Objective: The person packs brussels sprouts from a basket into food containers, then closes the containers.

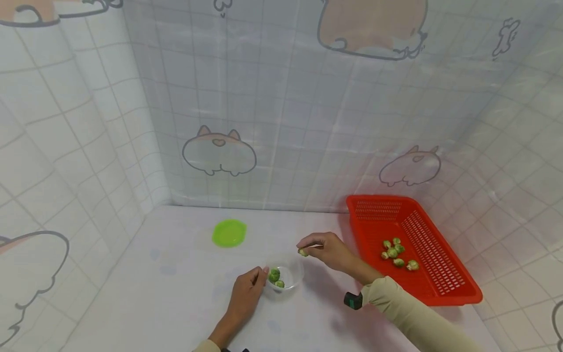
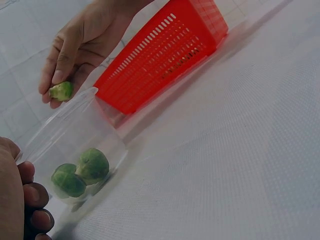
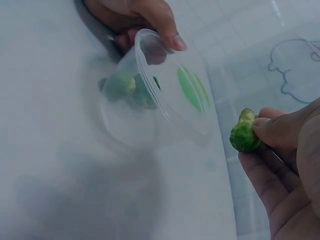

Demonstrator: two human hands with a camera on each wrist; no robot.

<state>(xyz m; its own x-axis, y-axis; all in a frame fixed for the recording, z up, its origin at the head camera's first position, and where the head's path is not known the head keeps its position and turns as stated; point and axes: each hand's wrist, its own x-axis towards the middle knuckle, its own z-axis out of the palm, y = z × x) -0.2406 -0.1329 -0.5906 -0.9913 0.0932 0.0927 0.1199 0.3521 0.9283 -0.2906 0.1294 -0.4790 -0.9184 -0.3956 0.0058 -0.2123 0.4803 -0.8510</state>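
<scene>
A clear plastic bowl (image 1: pixel 293 279) stands on the white table, with two Brussels sprouts (image 2: pixel 80 172) inside. My left hand (image 1: pixel 247 289) grips its left rim, thumb over the edge and fingers against the outer wall. Above and beyond the bowl's right side, my right hand (image 1: pixel 331 252) pinches one Brussels sprout (image 3: pixel 245 134) between thumb and fingertips. That sprout is clear of the bowl. In the right wrist view the left thumb (image 3: pixel 170 35) lies on the bowl's rim.
A red slotted basket (image 1: pixel 365 230) sits to the right, holding several more Brussels sprouts (image 1: pixel 393 253). A bright green lid-like disc (image 1: pixel 229 233) lies on the table behind and left of the bowl. A patterned, grid-lined curtain (image 1: pixel 281 122) rises behind the table.
</scene>
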